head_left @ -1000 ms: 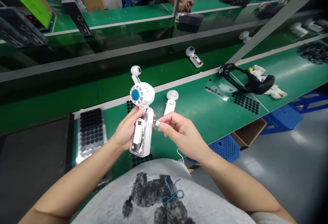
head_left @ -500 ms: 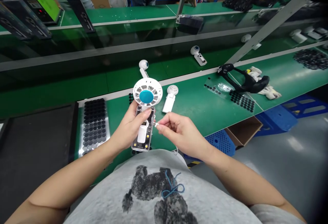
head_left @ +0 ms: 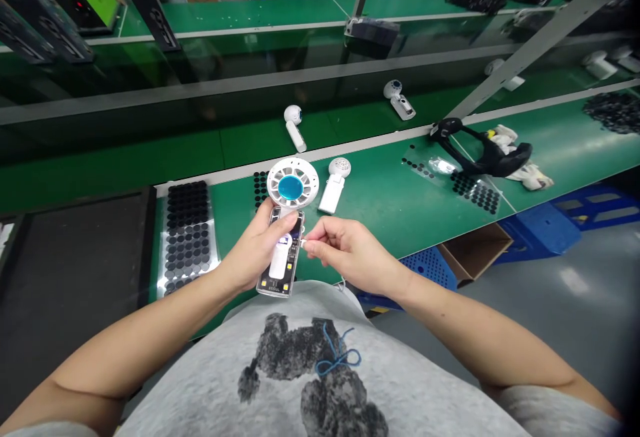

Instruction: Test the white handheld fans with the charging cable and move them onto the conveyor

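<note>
My left hand (head_left: 255, 247) is closed round a white handheld fan (head_left: 283, 277), thumb across its clear front. The fan's round head has a blue centre and tilts up toward me. Through the clear handle show a dark circuit board with small yellow squares and a small display that looks lit bluish. At the handle's right side, my right hand (head_left: 350, 250) pinches a small white cable plug (head_left: 303, 242), its tip against the fan's edge. The cable runs down by my shirt. Just beyond my hands, another white fan (head_left: 332, 195) lies on the green bench.
Sheets of black round pads (head_left: 187, 233) lie at left, more pads (head_left: 475, 191) at right. A black strap-like device (head_left: 480, 150) rests on gloves (head_left: 535, 175). White fans (head_left: 296, 131) lie on the green conveyor (head_left: 240, 147) behind. A slanted metal post (head_left: 535, 50) crosses at right.
The small display on the held fan now looks lit, where it was dark before. The plug sits closer against the fan's side. Fans on the conveyor have shifted right in view.
</note>
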`<move>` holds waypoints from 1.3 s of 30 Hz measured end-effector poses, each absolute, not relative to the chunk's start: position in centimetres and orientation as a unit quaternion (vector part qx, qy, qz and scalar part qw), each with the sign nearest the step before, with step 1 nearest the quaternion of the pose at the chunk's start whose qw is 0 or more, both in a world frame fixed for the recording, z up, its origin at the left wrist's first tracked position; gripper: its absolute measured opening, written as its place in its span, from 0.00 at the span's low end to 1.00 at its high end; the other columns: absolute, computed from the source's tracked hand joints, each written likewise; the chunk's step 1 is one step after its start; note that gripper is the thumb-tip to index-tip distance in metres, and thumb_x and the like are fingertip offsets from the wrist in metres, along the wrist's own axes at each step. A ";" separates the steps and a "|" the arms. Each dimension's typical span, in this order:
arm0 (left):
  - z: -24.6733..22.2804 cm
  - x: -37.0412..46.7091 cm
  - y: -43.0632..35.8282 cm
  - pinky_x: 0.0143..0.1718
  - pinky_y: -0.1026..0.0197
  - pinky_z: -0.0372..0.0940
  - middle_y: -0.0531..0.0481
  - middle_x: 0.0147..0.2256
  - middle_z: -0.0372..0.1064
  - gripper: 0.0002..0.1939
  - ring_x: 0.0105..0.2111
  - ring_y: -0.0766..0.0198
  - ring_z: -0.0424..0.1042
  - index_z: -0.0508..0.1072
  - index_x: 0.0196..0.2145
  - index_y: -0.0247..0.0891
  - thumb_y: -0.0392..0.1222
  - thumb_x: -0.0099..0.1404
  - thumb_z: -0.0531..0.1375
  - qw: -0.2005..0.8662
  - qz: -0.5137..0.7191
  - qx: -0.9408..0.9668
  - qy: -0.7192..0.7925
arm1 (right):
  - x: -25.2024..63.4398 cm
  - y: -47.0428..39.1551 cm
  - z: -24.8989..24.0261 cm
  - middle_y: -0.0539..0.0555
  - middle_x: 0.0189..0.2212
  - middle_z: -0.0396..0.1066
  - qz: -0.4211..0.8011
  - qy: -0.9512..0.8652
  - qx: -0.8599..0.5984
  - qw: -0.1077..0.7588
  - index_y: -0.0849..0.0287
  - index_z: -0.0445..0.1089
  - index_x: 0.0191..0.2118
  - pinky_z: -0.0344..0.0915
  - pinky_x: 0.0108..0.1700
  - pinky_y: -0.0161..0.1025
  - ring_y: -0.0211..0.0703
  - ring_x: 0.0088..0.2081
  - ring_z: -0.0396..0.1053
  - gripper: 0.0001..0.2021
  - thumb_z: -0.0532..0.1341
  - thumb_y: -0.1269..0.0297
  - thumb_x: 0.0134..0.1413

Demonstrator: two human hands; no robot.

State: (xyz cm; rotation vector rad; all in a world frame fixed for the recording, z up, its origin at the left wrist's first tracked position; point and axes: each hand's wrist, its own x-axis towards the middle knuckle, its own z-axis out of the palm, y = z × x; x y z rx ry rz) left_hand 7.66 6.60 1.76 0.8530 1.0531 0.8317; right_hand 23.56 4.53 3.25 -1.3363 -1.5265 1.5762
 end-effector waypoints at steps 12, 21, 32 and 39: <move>-4.2 1.6 15.1 0.19 0.65 0.65 0.51 0.26 0.68 0.07 0.21 0.66 0.69 0.63 0.33 0.36 0.41 0.60 0.57 0.633 0.481 0.302 0.527 | 26.4 7.3 -3.9 0.47 0.18 0.62 0.378 -0.639 -0.639 0.202 0.59 0.68 0.26 0.57 0.25 0.35 0.36 0.21 0.59 0.09 0.61 0.59 0.51; -15.0 3.7 17.0 0.29 0.59 0.69 0.51 0.27 0.69 0.14 0.25 0.64 0.72 0.59 0.36 0.37 0.44 0.58 0.60 0.670 0.467 0.268 0.511 | 19.4 9.2 -13.1 0.53 0.35 0.71 0.311 -0.708 -0.618 0.141 0.56 0.75 0.36 0.60 0.40 0.35 0.42 0.38 0.67 0.07 0.59 0.67 0.55; -15.2 3.7 16.6 0.35 0.56 0.70 0.49 0.30 0.70 0.12 0.30 0.62 0.74 0.60 0.38 0.36 0.41 0.59 0.59 0.660 0.475 0.272 0.514 | 18.4 9.8 -13.7 0.56 0.37 0.69 0.311 -0.692 -0.647 0.078 0.58 0.73 0.36 0.59 0.39 0.37 0.47 0.41 0.65 0.06 0.59 0.64 0.55; -15.4 3.8 16.5 0.34 0.57 0.70 0.48 0.31 0.70 0.11 0.31 0.62 0.74 0.60 0.38 0.36 0.40 0.60 0.58 0.657 0.482 0.267 0.515 | 18.7 9.7 -12.8 0.55 0.35 0.66 0.373 -0.663 -0.635 0.133 0.60 0.70 0.34 0.58 0.39 0.37 0.44 0.39 0.64 0.03 0.59 0.68 0.53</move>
